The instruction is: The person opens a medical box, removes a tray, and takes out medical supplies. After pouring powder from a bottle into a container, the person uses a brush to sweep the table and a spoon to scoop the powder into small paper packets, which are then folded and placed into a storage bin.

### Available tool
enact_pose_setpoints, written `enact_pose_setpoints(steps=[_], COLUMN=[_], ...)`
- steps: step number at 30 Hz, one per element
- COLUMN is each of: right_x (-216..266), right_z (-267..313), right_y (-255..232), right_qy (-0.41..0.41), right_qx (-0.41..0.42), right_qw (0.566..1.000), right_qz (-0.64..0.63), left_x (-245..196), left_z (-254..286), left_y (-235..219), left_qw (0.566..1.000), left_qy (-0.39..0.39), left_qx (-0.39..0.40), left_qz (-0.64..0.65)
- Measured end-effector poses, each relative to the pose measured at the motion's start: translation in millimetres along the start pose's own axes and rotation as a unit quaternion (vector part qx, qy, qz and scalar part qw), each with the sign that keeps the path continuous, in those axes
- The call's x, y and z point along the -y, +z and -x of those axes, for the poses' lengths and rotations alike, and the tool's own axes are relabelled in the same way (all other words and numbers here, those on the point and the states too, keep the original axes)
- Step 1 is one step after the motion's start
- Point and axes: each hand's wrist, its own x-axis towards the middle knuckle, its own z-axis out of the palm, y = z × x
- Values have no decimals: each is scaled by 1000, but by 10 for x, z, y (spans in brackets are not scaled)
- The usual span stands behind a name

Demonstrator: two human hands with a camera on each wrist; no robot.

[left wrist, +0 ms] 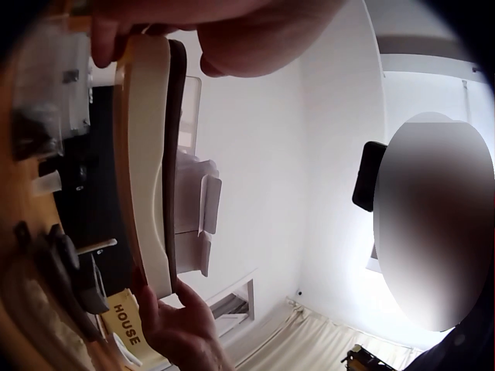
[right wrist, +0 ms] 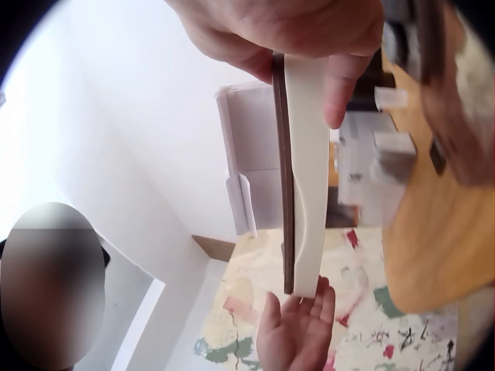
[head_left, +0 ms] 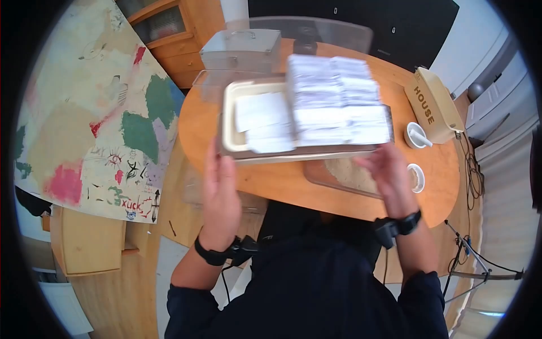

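A wide flat tray [head_left: 305, 159], cream along its side and brown on top, is held level over the front of the table. My left hand [head_left: 220, 186] grips its left end, and my right hand [head_left: 390, 178] holds the right end, thumb near the brown top and fingers at the cream underside. Upon the tray, white folded paper packets [head_left: 339, 101] stand in two rows on the right. A smaller cream tray [head_left: 228, 121] with loose white papers [head_left: 265, 121] lies on the left. Motion blurs the load slightly in the head view.
Below the held tray sits a shallow box of pale grainy material [head_left: 344, 172]. To the right are a white mortar with pestle [head_left: 418, 135], a small white bowl [head_left: 416, 178] and a cream HOUSE box [head_left: 432, 101]. A translucent case [head_left: 240, 51] stands at the back left.
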Motion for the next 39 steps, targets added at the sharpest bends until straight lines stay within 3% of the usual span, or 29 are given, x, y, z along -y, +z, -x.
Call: enact_pose_setpoints(steps=[2, 3, 5, 10, 14, 16, 17, 19, 20, 22, 23, 25, 27, 28, 31, 32, 33, 34, 35, 38, 39], right_x=[-396, -717, -934, -1655, -1855, -1828, -1819, -1800, -1779, -1730, -1750, -1821, -1845, -1873, -1695, -1643, -1506, -1297, -1028, -106, 117], right_z=[-23, -109, -37, -210, -353, -411, -407, -416, -429, -466, -482, -524, -539, -522, -342, -291, -194, -53, 83, 323, 292], right_y=[419, 389, 868, 1164, 1154, 1117, 1112, 1129, 1122, 1089, 1073, 1036, 1026, 1016, 949, 859, 774, 692, 557, 85, -191], right_qy=[48, 63, 82, 135, 135, 161, 162, 106, 105, 64, 62, -56, -47, -34, -82, -95, -95, -151, -209, -229, -231], right_qx=[41, 82, 90, 77, 36, 30, 26, 35, 33, 52, 50, 52, 55, 62, 69, 95, 61, 83, 102, 8, -36], right_qw=[998, 995, 992, 987, 990, 977, 977, 962, 962, 894, 895, 856, 873, 888, 882, 872, 872, 872, 864, 837, 847], right_qz=[-11, -15, -19, -32, 15, 133, 133, 250, 248, 440, 438, 512, 483, 454, 458, 471, 476, 458, 447, 497, 477], left_x=[118, 228, 558, 1315, 1598, 1628, 1640, 1670, 1681, 1748, 1763, 1775, 1765, 1755, 1842, 1777, 1680, 1716, 1549, 1265, 1263], left_z=[-5, -33, -99, -291, -463, -528, -543, -593, -626, -686, -702, -718, -728, -720, -607, -525, -443, -340, -181, 272, 364], left_y=[-390, -597, -1029, -1757, -1845, -1793, -1759, -1726, -1724, -1742, -1743, -1731, -1737, -1748, -1705, -1743, -1774, -1711, -1518, -868, -680], left_qw=[994, 994, 985, 981, 985, 986, 986, 987, 988, 990, 991, 990, 990, 981, 938, 930, 925, 931, 945, 978, 981], left_qy=[-35, -33, -58, -83, -105, -103, -101, -90, -79, -69, -60, -60, -58, -56, -46, -30, -11, 25, 45, 56, 57], left_qx=[-108, -108, -164, -172, -136, -133, -135, -133, -132, -123, -115, -109, -98, -132, -224, -225, -216, -237, -194, -53, -42], left_qz=[2, 0, 1, 20, 15, 13, 9, 2, -7, -26, -44, -61, -83, -131, -259, -289, -312, -277, -259, -192, -182])
